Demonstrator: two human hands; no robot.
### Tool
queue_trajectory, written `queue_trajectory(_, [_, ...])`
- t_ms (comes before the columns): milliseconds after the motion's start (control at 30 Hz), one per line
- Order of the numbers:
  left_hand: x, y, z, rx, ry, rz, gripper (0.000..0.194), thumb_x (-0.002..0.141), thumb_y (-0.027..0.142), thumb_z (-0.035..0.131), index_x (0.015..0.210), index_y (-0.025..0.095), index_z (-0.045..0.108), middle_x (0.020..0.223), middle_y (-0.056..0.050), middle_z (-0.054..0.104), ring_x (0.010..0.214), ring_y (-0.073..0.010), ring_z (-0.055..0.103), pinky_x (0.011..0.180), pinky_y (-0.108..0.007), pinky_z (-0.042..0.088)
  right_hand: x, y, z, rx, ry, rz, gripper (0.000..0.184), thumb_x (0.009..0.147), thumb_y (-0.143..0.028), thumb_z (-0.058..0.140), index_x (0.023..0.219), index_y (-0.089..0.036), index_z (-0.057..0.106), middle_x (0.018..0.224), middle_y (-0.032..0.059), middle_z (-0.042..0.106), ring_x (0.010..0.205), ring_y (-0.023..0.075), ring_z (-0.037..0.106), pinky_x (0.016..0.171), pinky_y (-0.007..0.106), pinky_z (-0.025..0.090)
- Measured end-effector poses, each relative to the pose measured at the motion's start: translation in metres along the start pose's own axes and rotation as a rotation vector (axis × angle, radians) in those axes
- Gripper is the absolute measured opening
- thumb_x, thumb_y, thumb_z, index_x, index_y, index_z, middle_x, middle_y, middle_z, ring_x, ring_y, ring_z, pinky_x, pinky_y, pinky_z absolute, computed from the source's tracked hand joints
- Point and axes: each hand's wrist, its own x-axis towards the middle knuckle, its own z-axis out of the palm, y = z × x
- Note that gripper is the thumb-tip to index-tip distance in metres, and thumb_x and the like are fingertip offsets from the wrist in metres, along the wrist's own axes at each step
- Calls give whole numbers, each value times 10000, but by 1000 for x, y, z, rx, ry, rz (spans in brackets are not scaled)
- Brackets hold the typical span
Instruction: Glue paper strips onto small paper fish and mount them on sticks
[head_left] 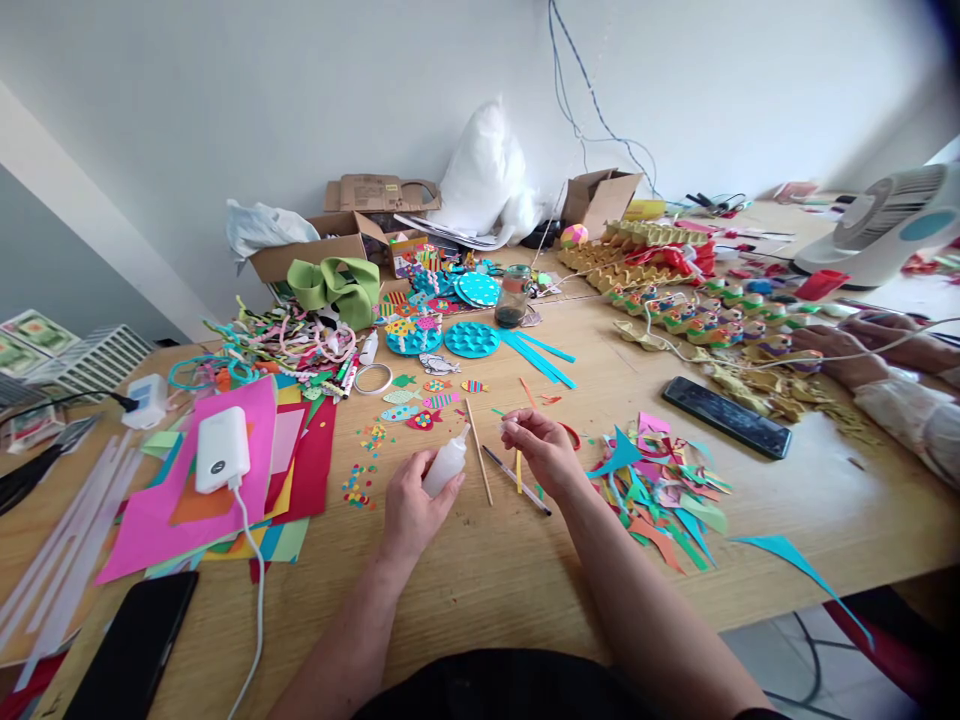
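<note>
In the head view, my left hand (415, 505) is closed around a small white squeeze bottle (448, 466), its narrow nozzle tilted up to the right. My right hand (546, 448) has thumb and fingertips pinched together, apart from the bottle; a tiny pale thing seems to show there, too small to name. Between the hands lie a thin wooden stick (478, 452) and a pen (531, 492). Beyond them are several decorated paper fish, among them a pink striped one (441, 400) and a red one (424, 421). Coloured paper dots (360, 486) are scattered left of my left hand.
Coloured paper sheets (161, 500) carry a white power bank (223, 450) on the left. Paper scraps (675, 490) and a phone (726, 417) lie to the right. A glass jar (513, 298) stands behind. Another person's hands (847, 345) are near painted egg-carton strips (705, 318).
</note>
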Motion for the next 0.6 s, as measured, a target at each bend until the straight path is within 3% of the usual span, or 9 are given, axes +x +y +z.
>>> queue_trajectory(600, [2, 6, -2, -387, -64, -213, 320, 733, 376, 659, 953, 177, 540, 854, -75, 700, 743, -191, 667, 674, -279, 514, 0, 0, 0, 9, -1, 17, 223, 642, -347, 769, 750, -197, 644, 772, -2, 618, 622, 102, 521, 602, 252, 409])
